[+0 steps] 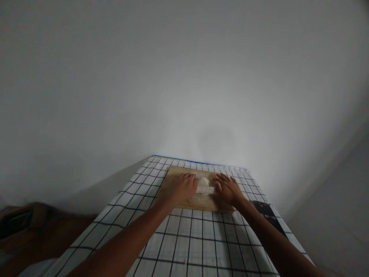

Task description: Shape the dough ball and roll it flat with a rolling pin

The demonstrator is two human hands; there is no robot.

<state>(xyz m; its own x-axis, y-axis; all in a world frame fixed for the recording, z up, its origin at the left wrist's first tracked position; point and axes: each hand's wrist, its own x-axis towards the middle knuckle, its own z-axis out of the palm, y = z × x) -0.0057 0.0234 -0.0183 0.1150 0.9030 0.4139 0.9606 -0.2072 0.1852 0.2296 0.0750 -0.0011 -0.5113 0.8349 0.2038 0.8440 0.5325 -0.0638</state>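
A pale rolling pin [205,190] lies crosswise on a wooden board [198,204], its middle showing between my hands. My left hand [186,185] is curled over the pin's left end. Over the right end my right hand [227,188] is closed, its fingers pointing forward. Just beyond the pin sits a whitish lump of dough [204,181], partly hidden by it. Light smears mark the board near the pin. Both ends of the pin are covered by my hands.
Under the board is a table [184,246] with a white cloth in a black grid. A dark phone [268,215] with digits lies at the right edge. Beyond stands a plain wall [184,84]. At lower left is a dim brownish shape [37,227], unclear.
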